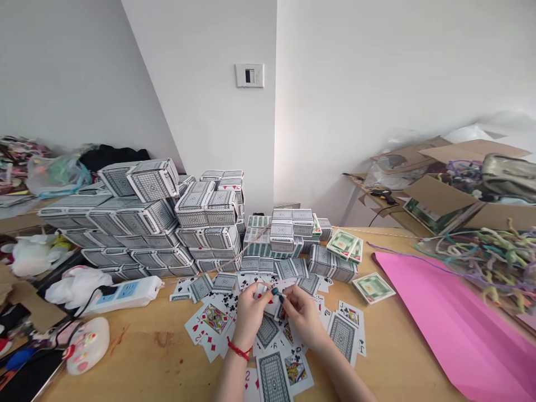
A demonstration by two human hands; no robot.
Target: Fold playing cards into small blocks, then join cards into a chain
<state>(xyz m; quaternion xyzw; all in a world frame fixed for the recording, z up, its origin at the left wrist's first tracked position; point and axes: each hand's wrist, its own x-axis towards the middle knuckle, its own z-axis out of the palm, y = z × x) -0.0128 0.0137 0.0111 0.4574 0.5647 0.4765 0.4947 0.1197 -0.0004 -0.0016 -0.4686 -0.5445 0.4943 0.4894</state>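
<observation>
My left hand (250, 315), with a red string around its wrist, and my right hand (302, 317) meet over a wooden table (154, 357). Both pinch one playing card (264, 291) between their fingertips, held just above a scatter of loose cards (213, 321) that lie face up and face down. More loose cards (345, 335) spread to the right of my right hand. Behind the hands rise stacks of grey-patterned card boxes (201, 215), and a lower heap of boxes (288, 234) sits right behind the held card.
A pink paper sheet (448, 318) covers the table's right side, with tangled coloured cords (481, 257) and open cardboard boxes (452, 190) beyond. Green-backed card packs (372, 287) lie near it. A white power strip (125, 294), white soft things (36, 254) and clutter fill the left.
</observation>
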